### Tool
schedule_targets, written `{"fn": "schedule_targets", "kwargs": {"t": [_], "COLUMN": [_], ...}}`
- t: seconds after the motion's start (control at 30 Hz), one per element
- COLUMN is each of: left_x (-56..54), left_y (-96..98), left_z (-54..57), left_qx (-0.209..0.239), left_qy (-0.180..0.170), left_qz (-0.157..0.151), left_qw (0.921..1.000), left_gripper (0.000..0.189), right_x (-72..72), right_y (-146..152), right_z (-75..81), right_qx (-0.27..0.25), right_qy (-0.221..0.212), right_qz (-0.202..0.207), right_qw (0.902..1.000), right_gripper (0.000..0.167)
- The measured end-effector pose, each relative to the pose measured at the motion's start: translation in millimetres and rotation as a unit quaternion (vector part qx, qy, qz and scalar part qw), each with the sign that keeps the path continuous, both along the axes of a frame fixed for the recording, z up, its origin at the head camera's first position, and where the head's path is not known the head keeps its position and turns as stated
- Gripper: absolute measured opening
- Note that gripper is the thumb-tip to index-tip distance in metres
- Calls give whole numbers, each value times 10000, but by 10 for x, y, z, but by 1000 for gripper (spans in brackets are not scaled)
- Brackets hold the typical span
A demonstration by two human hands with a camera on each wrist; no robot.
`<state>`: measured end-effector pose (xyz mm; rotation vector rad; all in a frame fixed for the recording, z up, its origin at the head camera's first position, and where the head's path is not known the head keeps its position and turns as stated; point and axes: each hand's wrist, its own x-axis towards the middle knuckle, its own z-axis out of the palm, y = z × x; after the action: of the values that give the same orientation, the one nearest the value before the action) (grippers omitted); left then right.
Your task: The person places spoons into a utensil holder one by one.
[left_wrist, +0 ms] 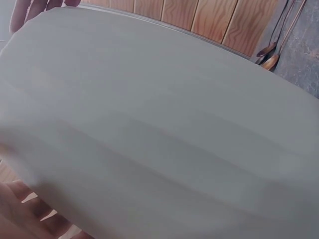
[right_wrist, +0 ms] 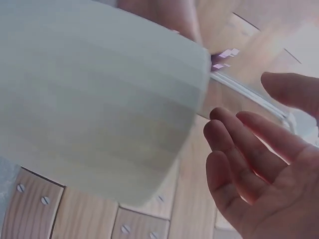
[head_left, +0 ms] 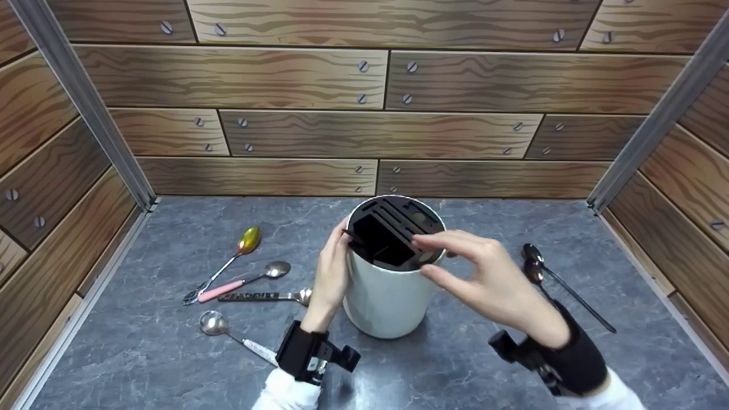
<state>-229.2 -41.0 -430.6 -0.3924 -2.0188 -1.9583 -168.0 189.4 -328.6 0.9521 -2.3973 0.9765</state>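
Note:
A white cylindrical utensil holder (head_left: 387,307) stands in the middle, its black slotted top (head_left: 407,234) facing up with a large rectangular opening. My left hand (head_left: 332,270) grips its left side, fingers near the rim; a thin dark piece shows at those fingertips, its kind unclear. The holder's pale wall (left_wrist: 164,119) fills most of the left wrist view. Over the right part of the rim hovers my right hand (head_left: 484,279), thumb and fingers spread apart. Nothing lies between the right fingers (right_wrist: 249,149) in the right wrist view, where the holder (right_wrist: 99,104) is close beside them.
On the left lie a gold-bowled spoon (head_left: 249,240), a pink-handled spoon (head_left: 222,291), a utensil with a dark patterned handle (head_left: 256,296) and a white-handled spoon (head_left: 213,323). Two dark spoons (head_left: 575,296) are at right. Wood-patterned walls (head_left: 376,136) enclose the grey tabletop (head_left: 188,364).

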Motion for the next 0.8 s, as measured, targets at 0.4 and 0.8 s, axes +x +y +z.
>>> {"fn": "schedule_targets", "kwargs": {"t": [0.4, 0.8], "left_x": [-12, -3], "left_y": [17, -9], "left_z": [-8, 13], "left_qx": [15, -73], "left_qy": [-13, -98], "left_qz": [-33, 12], "left_qw": [10000, 9999], "left_gripper": [46, 46], "right_x": [264, 14], "right_y": [441, 877], "right_z": [-334, -495], "right_qx": [-1449, -1201], "right_qy": [182, 152], "right_qz": [-679, -1807], "right_qw": [9869, 9761], "right_gripper": [46, 32]}}
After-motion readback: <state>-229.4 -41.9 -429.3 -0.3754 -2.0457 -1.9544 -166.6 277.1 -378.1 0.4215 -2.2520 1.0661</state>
